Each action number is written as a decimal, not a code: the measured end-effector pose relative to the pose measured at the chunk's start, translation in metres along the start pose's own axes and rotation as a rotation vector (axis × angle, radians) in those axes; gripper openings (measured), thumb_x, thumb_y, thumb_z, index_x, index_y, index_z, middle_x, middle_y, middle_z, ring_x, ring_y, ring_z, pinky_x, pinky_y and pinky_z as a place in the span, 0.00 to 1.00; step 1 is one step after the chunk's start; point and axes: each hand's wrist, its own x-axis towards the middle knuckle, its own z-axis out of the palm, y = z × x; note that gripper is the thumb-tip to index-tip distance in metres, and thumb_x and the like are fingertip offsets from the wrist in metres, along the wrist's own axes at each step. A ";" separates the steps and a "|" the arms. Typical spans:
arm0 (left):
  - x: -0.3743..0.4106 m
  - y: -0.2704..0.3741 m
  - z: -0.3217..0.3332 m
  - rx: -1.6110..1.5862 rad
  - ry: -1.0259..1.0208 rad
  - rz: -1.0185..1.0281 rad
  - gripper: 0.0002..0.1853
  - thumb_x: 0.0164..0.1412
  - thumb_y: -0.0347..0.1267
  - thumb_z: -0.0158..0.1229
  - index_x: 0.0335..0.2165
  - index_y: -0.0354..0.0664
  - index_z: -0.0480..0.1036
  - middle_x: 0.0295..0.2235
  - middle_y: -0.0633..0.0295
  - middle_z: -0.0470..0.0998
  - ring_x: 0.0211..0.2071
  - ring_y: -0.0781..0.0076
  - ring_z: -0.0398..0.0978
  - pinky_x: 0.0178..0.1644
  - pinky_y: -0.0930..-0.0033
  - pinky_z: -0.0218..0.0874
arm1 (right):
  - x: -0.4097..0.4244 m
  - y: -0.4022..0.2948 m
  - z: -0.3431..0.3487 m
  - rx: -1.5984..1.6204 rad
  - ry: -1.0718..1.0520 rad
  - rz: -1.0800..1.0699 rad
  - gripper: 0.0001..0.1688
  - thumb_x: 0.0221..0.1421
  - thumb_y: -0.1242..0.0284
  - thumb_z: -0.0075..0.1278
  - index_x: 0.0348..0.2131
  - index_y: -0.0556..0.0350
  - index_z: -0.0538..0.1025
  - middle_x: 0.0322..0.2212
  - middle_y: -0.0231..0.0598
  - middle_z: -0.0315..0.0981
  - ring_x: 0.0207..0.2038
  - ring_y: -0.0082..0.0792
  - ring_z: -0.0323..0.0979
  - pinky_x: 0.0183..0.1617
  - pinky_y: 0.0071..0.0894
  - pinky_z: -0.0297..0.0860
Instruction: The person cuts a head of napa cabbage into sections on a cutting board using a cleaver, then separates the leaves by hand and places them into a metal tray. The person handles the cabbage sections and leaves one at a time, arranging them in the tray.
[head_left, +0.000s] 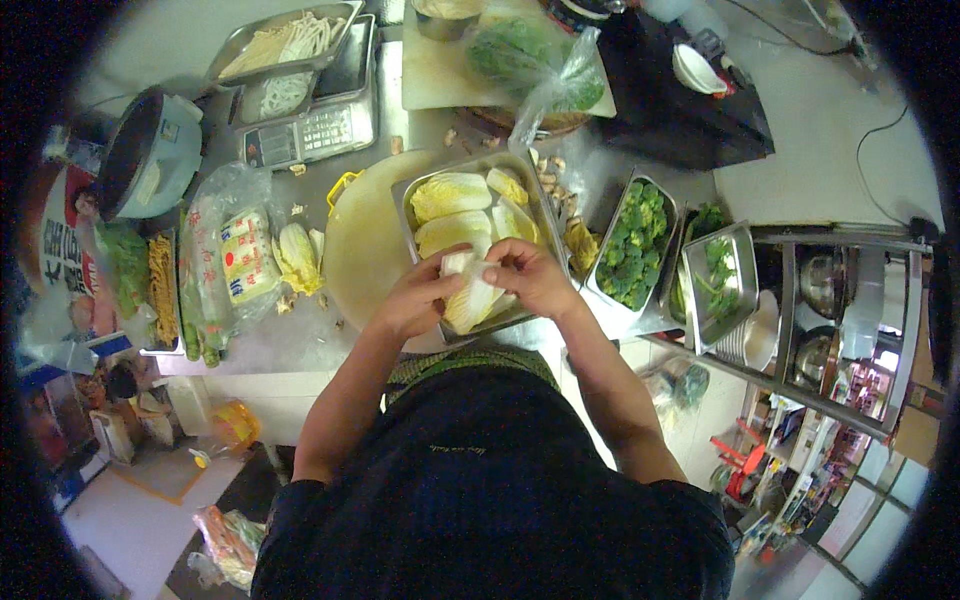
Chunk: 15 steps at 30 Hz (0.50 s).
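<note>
My left hand (420, 296) and my right hand (536, 281) together hold a pale napa cabbage piece (471, 304) with a yellow-green leafy end. The left hand grips its white base, while the right thumb and fingers pinch its upper right side. Both hands are over the near part of a rectangular metal tray (553, 225). Inside that tray lie several napa cabbage pieces (450, 196), beyond my fingers. The tray overlaps a round pale cutting board (364, 247) with a yellow handle. Left of the board lies another napa cabbage (298, 259).
Rightward stand metal trays of broccoli (636, 244) and leafy greens (716, 281). A digital scale (322, 135) bears trays of mushrooms and noodles at the back left. Bagged greens (525, 64) lie on a white board (435, 90). A blue-grey pot (169, 157) stands far left.
</note>
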 end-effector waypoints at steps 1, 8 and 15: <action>0.005 -0.003 0.007 0.028 0.008 0.004 0.32 0.59 0.27 0.62 0.60 0.35 0.61 0.53 0.56 0.72 0.53 0.65 0.72 0.57 0.60 0.65 | -0.002 0.007 -0.007 0.040 0.044 -0.058 0.17 0.54 0.75 0.63 0.42 0.54 0.75 0.36 0.25 0.74 0.39 0.20 0.69 0.44 0.23 0.66; 0.033 -0.011 0.041 0.290 0.086 0.109 0.29 0.58 0.22 0.62 0.58 0.35 0.64 0.49 0.58 0.75 0.49 0.68 0.74 0.54 0.65 0.67 | -0.015 0.016 -0.001 0.482 0.216 -0.061 0.41 0.53 0.73 0.64 0.61 0.64 0.62 0.49 0.39 0.69 0.52 0.32 0.68 0.58 0.31 0.65; 0.046 -0.025 0.025 -0.132 0.030 0.088 0.24 0.64 0.27 0.55 0.57 0.36 0.63 0.49 0.54 0.75 0.52 0.62 0.73 0.59 0.57 0.65 | -0.013 0.033 -0.011 0.367 0.187 -0.096 0.30 0.55 0.74 0.62 0.54 0.62 0.69 0.44 0.34 0.73 0.47 0.28 0.71 0.53 0.30 0.68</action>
